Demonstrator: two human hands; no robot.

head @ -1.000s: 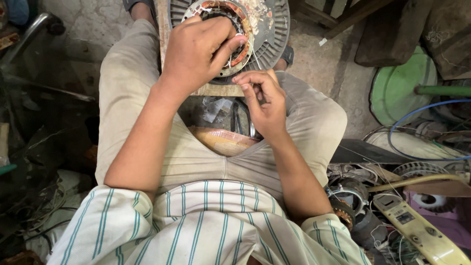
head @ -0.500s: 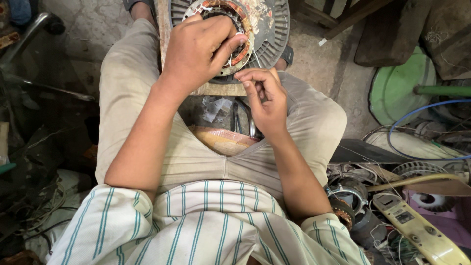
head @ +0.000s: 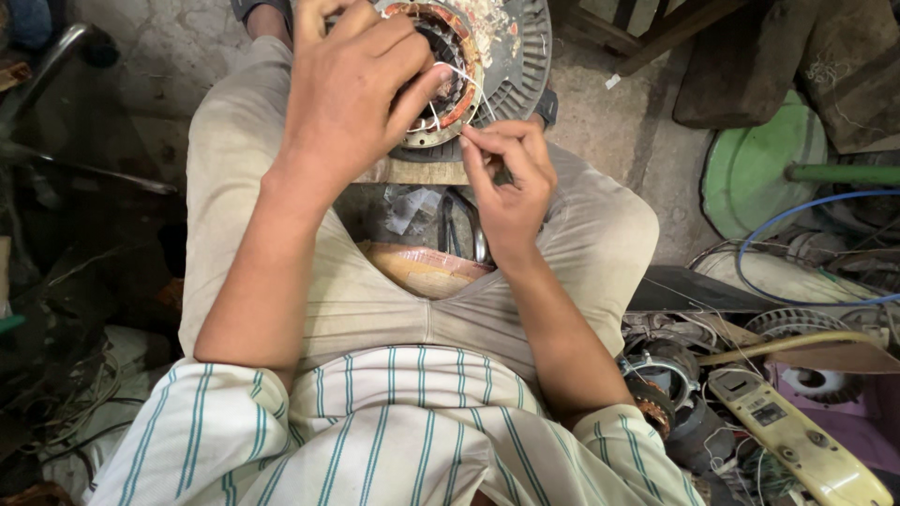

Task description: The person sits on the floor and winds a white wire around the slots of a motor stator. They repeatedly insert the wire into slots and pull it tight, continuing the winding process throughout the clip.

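— What is being worked on, and where is it placed?

— A round fan motor is seen at the top of the view, laid on a small wooden board across the knees of a seated person. Its flat face is turned up toward the camera, so its axis points upward; being round, no long axis can be told. Copper windings are seen in a ring at its middle, and a slotted grey rim around them.

— How are the hands set on it?

— The left hand is laid over the windings from the left, its fingers curled down and pressed on the ring. A thin pale wire is pinched between the thumb and fingertips of the right hand, just below the motor's lower edge; the wire is run up and left into the windings.

— And what is found around it?

— Between the thighs, on the floor, pliers and a tan spool are partly seen. Beige trousers and a striped shirt are worn. To the right, a green round base, a blue cable, other motor parts and a yellow meter are spread over the floor.
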